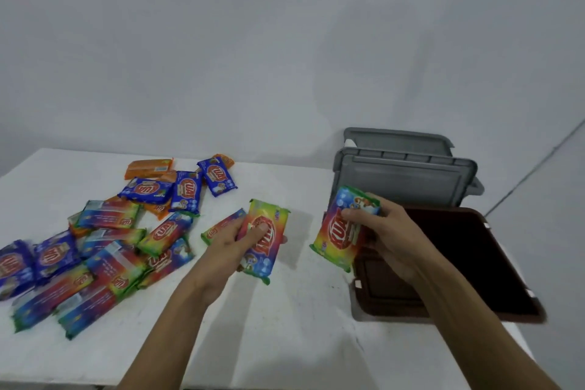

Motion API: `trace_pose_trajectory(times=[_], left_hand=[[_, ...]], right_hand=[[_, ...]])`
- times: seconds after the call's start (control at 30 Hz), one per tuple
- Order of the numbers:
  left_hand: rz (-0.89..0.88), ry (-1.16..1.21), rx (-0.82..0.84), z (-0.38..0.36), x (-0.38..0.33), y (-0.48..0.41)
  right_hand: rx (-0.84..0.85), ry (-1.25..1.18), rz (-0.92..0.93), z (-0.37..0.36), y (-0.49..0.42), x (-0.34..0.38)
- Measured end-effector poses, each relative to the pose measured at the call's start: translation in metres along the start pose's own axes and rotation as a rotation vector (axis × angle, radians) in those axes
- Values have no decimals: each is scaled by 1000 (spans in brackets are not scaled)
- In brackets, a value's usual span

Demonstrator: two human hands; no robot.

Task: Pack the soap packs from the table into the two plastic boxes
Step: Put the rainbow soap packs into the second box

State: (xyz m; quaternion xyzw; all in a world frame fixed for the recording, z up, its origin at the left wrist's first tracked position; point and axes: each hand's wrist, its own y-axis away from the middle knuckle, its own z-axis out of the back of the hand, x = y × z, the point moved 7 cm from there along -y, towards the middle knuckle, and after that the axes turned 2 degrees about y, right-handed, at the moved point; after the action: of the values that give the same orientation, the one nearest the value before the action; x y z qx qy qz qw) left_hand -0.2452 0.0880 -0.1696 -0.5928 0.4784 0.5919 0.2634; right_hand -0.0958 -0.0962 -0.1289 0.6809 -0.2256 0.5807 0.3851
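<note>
The near strip of the white table [285,342] is bare, apart from a few specks. Past it my left hand [228,244] has its fingers and thumb curled round a rainbow soap pack [267,252], which is lifted slightly at the middle of the table. Another rainbow pack [218,226] lies just beside it, partly under my fingers.

My right hand [389,241] pinches a second rainbow pack [340,237] by its upper end, thumb on the front. It hangs tilted at the left edge of the brown box [395,304]. I judge this to be the loading step, with one pack about to go in and the next already picked up.

The next move is to carry the right-hand pack over the rim and lay it flat against a wall, leaving room for rows. The box's inside is too dark to tell whether anything lies there yet.

Most of the work remains. To the left, a loose heap of packs [110,250] overlaps every way, with blue ones [186,191] and orange ones [148,168] further back. Behind the brown box stand grey lids [405,180], perhaps with the second box hidden behind them. Nothing blocks my way to the opening.
</note>
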Motion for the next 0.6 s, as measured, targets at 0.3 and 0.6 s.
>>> trace_pose_trajectory(times=[0.3, 0.6], left_hand=[[-51, -21, -140, -72, -5, -31], [-150, 203, -207, -121, -10, -55]], right_hand=[[-86, 2, -23, 101, 6, 0], [-163, 261, -211, 158, -15, -42]])
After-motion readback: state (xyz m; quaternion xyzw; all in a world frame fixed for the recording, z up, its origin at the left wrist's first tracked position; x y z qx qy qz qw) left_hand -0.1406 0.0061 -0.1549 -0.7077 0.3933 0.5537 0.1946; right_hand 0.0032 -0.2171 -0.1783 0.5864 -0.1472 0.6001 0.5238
